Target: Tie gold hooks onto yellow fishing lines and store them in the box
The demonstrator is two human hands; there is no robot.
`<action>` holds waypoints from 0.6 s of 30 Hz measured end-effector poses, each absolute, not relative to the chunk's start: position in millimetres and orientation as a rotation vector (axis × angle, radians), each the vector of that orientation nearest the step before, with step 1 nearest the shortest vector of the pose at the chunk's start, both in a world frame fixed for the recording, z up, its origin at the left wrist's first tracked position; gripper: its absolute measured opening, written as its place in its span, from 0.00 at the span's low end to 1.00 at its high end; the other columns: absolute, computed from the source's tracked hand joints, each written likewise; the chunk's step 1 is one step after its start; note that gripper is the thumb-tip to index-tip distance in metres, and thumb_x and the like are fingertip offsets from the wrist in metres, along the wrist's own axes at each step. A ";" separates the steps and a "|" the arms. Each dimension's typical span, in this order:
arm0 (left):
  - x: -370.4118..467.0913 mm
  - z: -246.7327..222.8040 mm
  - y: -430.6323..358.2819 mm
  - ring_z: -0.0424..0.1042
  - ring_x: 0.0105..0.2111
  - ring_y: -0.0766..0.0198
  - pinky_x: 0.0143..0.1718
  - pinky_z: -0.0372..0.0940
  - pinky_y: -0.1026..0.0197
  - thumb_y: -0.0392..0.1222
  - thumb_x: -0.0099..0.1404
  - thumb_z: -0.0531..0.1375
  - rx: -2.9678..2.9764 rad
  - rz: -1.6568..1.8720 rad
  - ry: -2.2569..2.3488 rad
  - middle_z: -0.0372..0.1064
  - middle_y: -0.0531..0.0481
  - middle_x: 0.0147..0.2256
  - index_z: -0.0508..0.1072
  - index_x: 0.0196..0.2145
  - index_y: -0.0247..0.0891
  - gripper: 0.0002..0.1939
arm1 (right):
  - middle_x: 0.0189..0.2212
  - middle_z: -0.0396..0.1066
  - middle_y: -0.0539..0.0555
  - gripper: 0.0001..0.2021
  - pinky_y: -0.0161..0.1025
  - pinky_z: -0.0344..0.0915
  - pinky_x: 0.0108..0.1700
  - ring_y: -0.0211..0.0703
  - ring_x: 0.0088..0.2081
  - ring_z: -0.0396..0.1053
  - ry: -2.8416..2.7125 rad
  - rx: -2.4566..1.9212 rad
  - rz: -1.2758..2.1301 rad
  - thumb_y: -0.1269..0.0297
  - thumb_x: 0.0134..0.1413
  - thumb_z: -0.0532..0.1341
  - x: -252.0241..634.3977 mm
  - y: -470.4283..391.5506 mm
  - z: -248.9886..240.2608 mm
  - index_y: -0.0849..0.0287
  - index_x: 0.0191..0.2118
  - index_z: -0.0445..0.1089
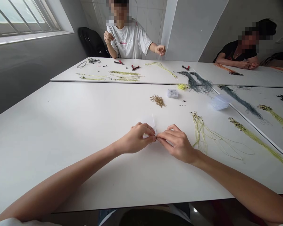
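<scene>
My left hand point(139, 137) and my right hand point(178, 142) meet fingertip to fingertip over the white table point(85, 116). Both hands pinch at the same spot, where a thin whitish translucent piece point(153, 124) sticks up between them. What exactly each set of fingertips grips is too small to tell. Beyond the hands lies a pile of small gold-coloured parts point(158, 100). To the right of my right hand is a bundle of yellow-green cords point(200, 128) with dark ends.
Clear plastic boxes point(173, 93) point(219, 102) stand beyond the hands. More cord bundles point(257, 136) lie at the right. Across the table are red-handled pliers point(135, 67), a person in a white shirt point(133, 39) with raised hands, and another person point(240, 56) leaning at right.
</scene>
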State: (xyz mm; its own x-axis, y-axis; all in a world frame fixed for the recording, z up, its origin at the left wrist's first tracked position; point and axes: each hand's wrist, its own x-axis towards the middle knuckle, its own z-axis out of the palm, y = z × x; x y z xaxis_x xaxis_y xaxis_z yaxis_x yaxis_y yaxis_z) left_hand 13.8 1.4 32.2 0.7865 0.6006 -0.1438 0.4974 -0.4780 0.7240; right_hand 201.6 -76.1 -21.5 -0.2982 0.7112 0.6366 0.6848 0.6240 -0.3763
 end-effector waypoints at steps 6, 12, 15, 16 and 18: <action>12.7 36.7 -2.7 0.60 0.54 0.50 0.54 0.55 0.44 0.46 0.67 0.53 2.312 0.174 0.795 0.70 0.50 0.48 0.78 0.33 0.46 0.13 | 0.26 0.74 0.50 0.08 0.44 0.60 0.41 0.37 0.25 0.66 -2.076 -1.152 0.025 0.74 0.61 0.55 202.4 -76.5 -22.3 0.57 0.38 0.70; 12.0 31.7 -4.2 0.61 0.53 0.50 0.54 0.54 0.42 0.46 0.67 0.53 2.355 0.195 0.775 0.70 0.48 0.48 0.79 0.35 0.46 0.13 | 0.27 0.74 0.50 0.09 0.44 0.59 0.41 0.38 0.26 0.67 -2.078 -1.179 0.034 0.74 0.62 0.54 201.4 -76.1 -24.1 0.56 0.39 0.70; 11.3 31.9 -2.0 0.62 0.53 0.51 0.54 0.56 0.46 0.46 0.67 0.54 2.294 0.202 0.774 0.70 0.49 0.48 0.79 0.35 0.47 0.13 | 0.28 0.75 0.50 0.08 0.45 0.59 0.42 0.38 0.27 0.69 -2.072 -1.167 0.016 0.75 0.62 0.55 201.5 -76.4 -24.9 0.57 0.38 0.69; 11.2 32.4 -1.2 0.62 0.53 0.52 0.53 0.57 0.48 0.46 0.67 0.54 2.272 0.200 0.775 0.70 0.49 0.48 0.79 0.35 0.47 0.13 | 0.28 0.76 0.50 0.08 0.45 0.59 0.42 0.38 0.27 0.69 -2.071 -1.162 0.009 0.75 0.62 0.55 201.7 -76.4 -25.2 0.56 0.38 0.69; 11.4 33.1 -0.1 0.62 0.53 0.52 0.51 0.60 0.51 0.46 0.66 0.54 2.239 0.197 0.774 0.70 0.50 0.47 0.79 0.34 0.47 0.13 | 0.28 0.76 0.50 0.08 0.45 0.58 0.42 0.38 0.27 0.69 -2.066 -1.158 0.005 0.75 0.62 0.55 201.9 -76.1 -25.9 0.56 0.38 0.69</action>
